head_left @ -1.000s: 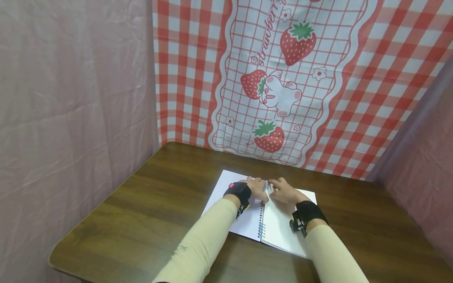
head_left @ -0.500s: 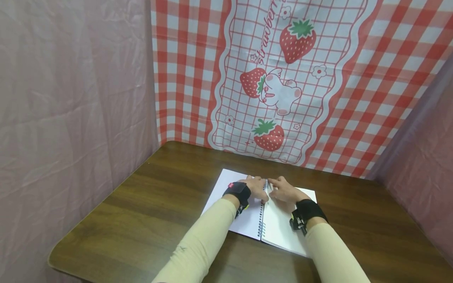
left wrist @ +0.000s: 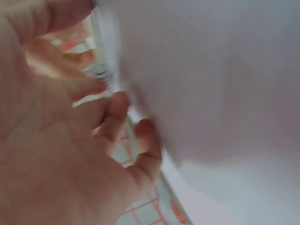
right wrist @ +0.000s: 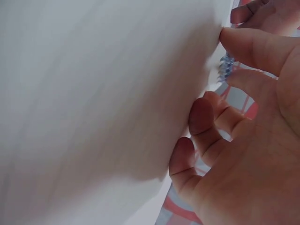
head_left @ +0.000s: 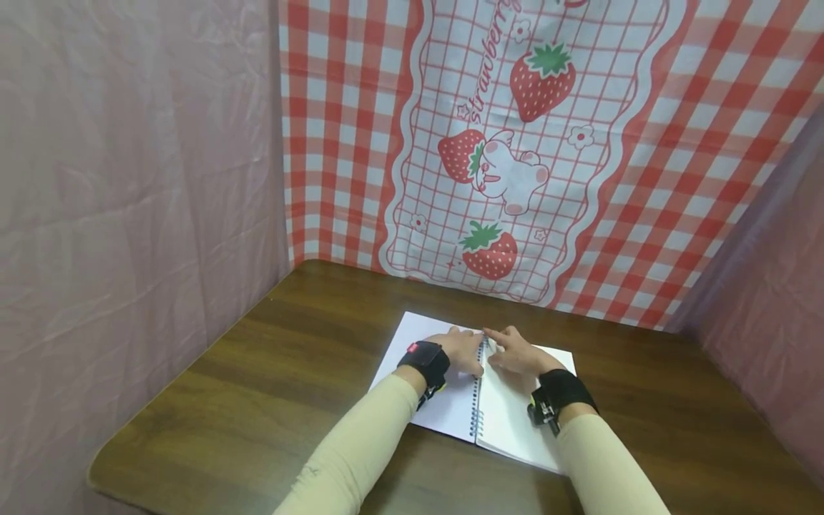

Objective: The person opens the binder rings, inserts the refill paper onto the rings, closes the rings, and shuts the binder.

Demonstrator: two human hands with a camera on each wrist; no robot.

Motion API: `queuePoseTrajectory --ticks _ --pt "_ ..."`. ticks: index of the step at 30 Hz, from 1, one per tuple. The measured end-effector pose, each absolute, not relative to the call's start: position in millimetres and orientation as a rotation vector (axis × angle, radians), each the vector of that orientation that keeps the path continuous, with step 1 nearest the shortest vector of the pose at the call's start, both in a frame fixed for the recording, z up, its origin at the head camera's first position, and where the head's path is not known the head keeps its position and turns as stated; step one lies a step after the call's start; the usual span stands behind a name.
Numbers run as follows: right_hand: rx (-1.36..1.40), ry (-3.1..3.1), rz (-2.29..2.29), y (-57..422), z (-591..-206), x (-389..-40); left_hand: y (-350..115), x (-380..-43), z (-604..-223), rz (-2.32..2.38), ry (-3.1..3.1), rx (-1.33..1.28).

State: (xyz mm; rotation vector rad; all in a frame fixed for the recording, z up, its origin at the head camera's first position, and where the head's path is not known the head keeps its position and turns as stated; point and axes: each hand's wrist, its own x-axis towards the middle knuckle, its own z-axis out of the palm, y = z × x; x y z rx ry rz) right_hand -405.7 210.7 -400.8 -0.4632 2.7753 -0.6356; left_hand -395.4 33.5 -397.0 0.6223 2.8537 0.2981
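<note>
A spiral-bound notebook (head_left: 444, 411) lies spread flat on the table, both visible pages blank white. Its wire spiral (head_left: 476, 422) runs between the pages. On the left page rests my left hand (head_left: 460, 352), fingers spread and reaching to the upper spiral. In the left wrist view its bent fingertips (left wrist: 149, 133) touch the page. My right hand (head_left: 517, 354) lies over the upper right page, index finger stretched to the spiral's top end. The right wrist view shows its other fingertips (right wrist: 183, 152) against the paper and the thumb (right wrist: 251, 44) close to the spiral (right wrist: 226, 68).
The brown wooden table (head_left: 257, 400) extends around the notebook. A red-checked strawberry cloth (head_left: 347, 143) hangs behind its far edge. Pink curtains stand at the left (head_left: 141, 214) and at the right side.
My left wrist has shifted slightly left and toward me, the fingers staying by the spiral. My right index finger has reached a little further left. The notebook stays put.
</note>
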Motion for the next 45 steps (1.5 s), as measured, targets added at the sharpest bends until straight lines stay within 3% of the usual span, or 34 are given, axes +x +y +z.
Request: queuePoseTrajectory --ticks 12,32,45 --pt "-0.705 2.866 -0.395 209.2 -392.7 -383.6 22.4 -366.4 -385.7 0.154 2.804 0.868" --pt "-0.622 2.734 -0.249 206.1 -388.2 -352.0 17.6 -315.6 -373.5 -0.042 2.66 1.013" --pt "-0.628 2.645 -0.227 194.6 -376.1 -335.9 24.6 -307.3 -375.3 -0.154 2.661 1.009"
